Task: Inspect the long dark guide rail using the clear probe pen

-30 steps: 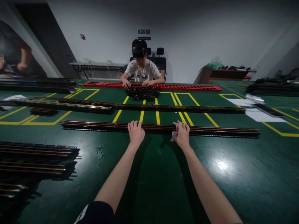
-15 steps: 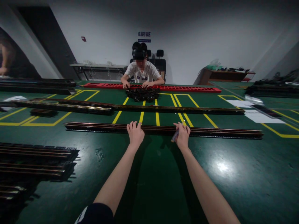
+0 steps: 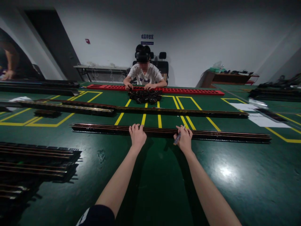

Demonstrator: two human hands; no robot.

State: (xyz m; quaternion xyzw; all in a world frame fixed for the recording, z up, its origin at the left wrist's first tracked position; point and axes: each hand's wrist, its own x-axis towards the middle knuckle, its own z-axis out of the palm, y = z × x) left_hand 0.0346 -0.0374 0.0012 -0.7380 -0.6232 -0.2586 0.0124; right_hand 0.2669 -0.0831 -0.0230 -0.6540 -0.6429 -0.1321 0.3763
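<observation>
A long black strip (image 3: 160,131) with copper-coloured lines along its length lies crosswise on the green table in front of me. My left hand (image 3: 138,137) has its fingers curled over the strip, left of its middle. Farther right, my right hand (image 3: 184,139) rests at the strip with bent fingers. It grips a small slim tool with a bluish-grey handle (image 3: 177,139) and a thin shiny tip that points away from me. The tool's exact kind is too small to make out.
More dark strips lie at the near left (image 3: 35,163) and in a row beyond mine (image 3: 183,112). Across the table (image 3: 150,188), a person in a white shirt (image 3: 146,75) handles a black bundle (image 3: 145,96) by a red slotted rail (image 3: 192,91). White paper (image 3: 268,120) lies right.
The strip has shifted slightly right along the table. The tool has tilted a little in my right hand, and my hands stay at the strip. The whole view has moved slightly.
</observation>
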